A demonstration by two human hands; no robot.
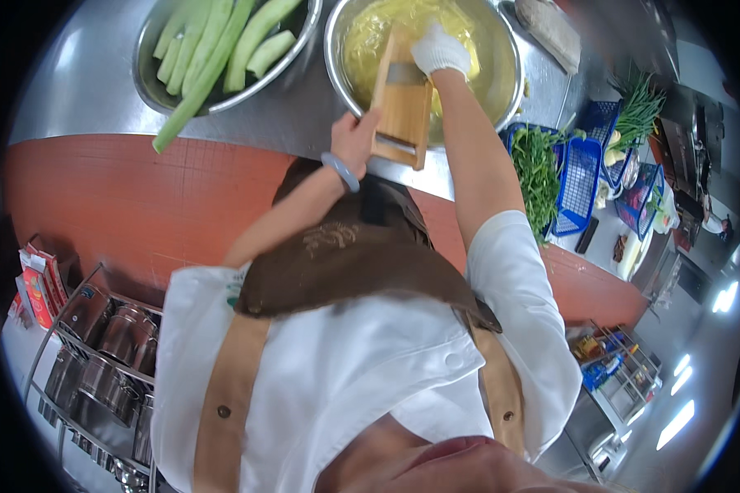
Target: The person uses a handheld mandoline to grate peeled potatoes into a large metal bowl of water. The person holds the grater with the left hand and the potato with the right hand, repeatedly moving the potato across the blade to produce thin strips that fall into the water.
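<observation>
My left hand, with a pale bangle at the wrist, grips the near end of a wooden mandoline slicer. Its far end leans down into a round metal bowl, and its metal blade plate lies across the upper part. Thin yellow vegetable shreds lie in liquid in this bowl. My right hand, in a white knit glove, is inside the bowl just right of the slicer's far end. Its fingers are blurred among the shreds, so whether they hold anything is hidden.
Left on the steel counter, a metal basin holds peeled green gourds, one jutting over its rim. At right stand blue plastic baskets and leafy greens. A rack of metal pots stands behind me on the left.
</observation>
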